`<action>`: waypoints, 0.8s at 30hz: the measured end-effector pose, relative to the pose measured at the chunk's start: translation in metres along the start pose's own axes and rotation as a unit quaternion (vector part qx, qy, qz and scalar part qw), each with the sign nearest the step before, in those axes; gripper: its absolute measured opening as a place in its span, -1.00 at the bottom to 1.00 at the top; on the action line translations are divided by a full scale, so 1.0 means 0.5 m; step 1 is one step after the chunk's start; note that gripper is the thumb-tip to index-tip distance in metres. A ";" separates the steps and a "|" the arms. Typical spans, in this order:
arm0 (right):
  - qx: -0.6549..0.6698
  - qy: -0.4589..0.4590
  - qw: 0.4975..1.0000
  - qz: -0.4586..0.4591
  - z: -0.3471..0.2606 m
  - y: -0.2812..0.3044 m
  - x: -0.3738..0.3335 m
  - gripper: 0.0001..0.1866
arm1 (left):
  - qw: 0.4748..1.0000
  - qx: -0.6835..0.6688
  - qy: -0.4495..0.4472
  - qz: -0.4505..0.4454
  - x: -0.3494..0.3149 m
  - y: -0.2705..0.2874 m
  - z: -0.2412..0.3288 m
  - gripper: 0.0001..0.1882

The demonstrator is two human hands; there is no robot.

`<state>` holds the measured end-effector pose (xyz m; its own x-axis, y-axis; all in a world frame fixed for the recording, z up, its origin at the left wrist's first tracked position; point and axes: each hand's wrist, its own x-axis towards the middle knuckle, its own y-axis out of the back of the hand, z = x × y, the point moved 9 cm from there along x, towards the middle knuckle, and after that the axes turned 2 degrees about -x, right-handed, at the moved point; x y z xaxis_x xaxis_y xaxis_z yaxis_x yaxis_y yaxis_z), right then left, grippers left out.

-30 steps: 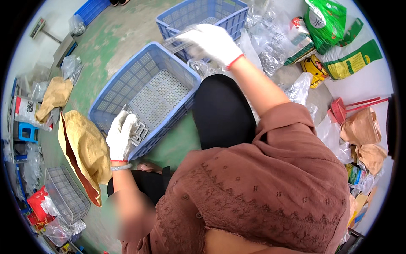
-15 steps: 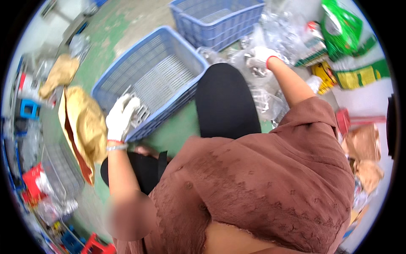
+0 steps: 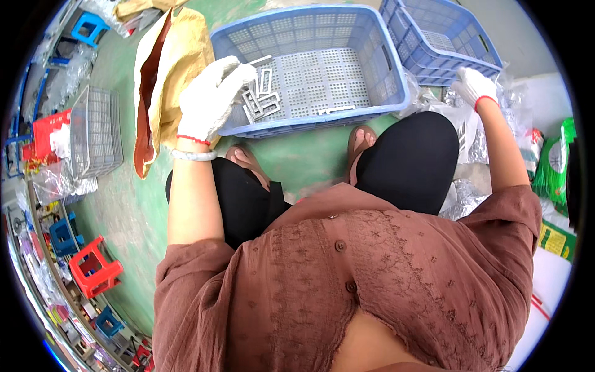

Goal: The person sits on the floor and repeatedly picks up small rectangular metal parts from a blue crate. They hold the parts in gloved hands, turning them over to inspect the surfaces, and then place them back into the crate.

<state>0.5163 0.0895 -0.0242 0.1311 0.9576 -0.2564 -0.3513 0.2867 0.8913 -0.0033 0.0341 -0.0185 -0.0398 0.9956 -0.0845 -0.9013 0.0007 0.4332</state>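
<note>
My left hand (image 3: 214, 96), in a white glove with a red cuff, is over the left end of a blue plastic basket (image 3: 310, 127). Its thumb and fingers look apart, and I see nothing held in them. Beside the fingertips, several small silvery rectangular frames (image 3: 266, 102) lie loose on the basket floor. One more frame (image 3: 336, 110) rests by the near wall. Off to the right, my gloved right hand (image 3: 474, 85) is closed on a clear plastic bag (image 3: 466, 118) by a second blue basket (image 3: 434, 74). Its fingertips are partly hidden.
A tan paper sack (image 3: 176, 68) stands against the basket's left end. Further left are a grey crate (image 3: 96, 133), a red stool (image 3: 96, 268) and shelving. Plastic bags and green packages (image 3: 551, 167) crowd the right side. My feet are just below the basket.
The view has turned, so the baskets appear shifted and more level. My left hand has come away from the silvery frames, which now lie in the basket. My right hand stays at the plastic bags.
</note>
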 end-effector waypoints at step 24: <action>-0.174 0.373 0.809 -0.420 -0.770 -0.434 0.159 -0.37 | 0.979 0.156 0.091 -0.095 0.000 -0.009 -0.026 -0.52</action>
<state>0.2463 0.1135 -0.3819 -0.0920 0.1335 -0.9868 -0.6855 0.7103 0.1600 -0.0049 0.0331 -0.0320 0.0150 0.9416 -0.3363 -0.7256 0.2416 0.6442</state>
